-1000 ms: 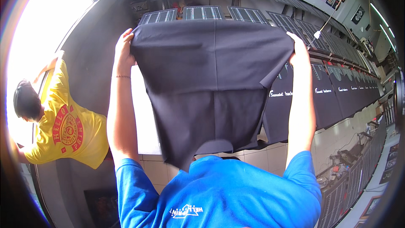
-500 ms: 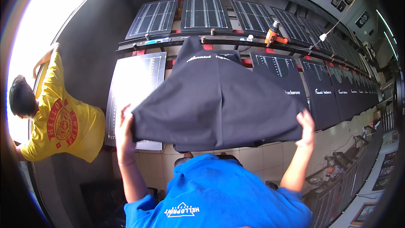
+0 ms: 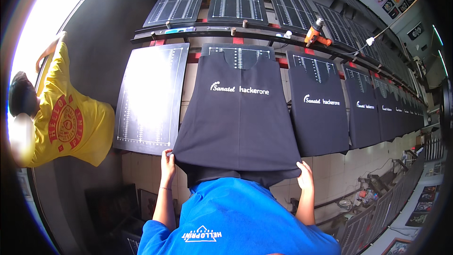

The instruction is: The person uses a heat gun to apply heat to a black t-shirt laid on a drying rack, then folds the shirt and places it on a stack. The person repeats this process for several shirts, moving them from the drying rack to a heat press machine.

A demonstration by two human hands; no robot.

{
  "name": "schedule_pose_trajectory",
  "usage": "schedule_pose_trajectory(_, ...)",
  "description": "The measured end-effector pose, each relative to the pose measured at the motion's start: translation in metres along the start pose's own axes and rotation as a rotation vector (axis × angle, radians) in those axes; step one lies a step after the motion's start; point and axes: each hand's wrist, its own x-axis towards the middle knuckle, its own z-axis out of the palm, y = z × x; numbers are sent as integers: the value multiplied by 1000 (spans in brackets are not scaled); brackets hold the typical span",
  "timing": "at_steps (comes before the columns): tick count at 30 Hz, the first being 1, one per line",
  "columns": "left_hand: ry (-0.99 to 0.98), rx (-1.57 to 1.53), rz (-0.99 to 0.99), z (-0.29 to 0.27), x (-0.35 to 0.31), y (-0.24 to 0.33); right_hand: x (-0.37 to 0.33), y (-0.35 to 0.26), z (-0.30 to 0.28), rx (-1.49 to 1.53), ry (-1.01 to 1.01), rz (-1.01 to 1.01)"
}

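On ruled board (image 3: 239, 55): black garment (image 3: 236, 127), lower corners pinched by left hand (image 3: 167, 164) and right hand (image 3: 306, 174); even tension should prevent skewing.

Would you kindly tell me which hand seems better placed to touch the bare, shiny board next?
Probably the left hand: it holds the black garment near the lower corner of that shiny board, while the right hand grips the garment's opposite side.

Fisheye view, daylit from left; rim vignetted black.
Window (image 3: 45, 7) burnt to white; hard glare across bare board (image 3: 152, 82); wall (image 3: 89, 61) in shade; tube lights (image 3: 438, 35) at far right; black garment (image 3: 240, 123) sharply lettered, seam faint; outer straight edges bowed.
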Motion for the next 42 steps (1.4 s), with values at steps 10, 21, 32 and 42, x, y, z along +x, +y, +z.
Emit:
schedule_pose_trajectory(10, 195, 472, -98, 22, -38, 12, 12, 17, -14, -594, 67, 68)
schedule_pose_trajectory(21, -265, -426, -292, 91, 86, 22, 130, 4, 101, -509, -106, -211)
schedule_pose_trajectory(32, -301, -560, -483, 15, -26, -77, 61, 25, -17, -31, -402, 364)
schedule_pose_trajectory(42, -154, -1012, 365, -1, 91, 266, 45, -286, 169, 389, -200, -408)
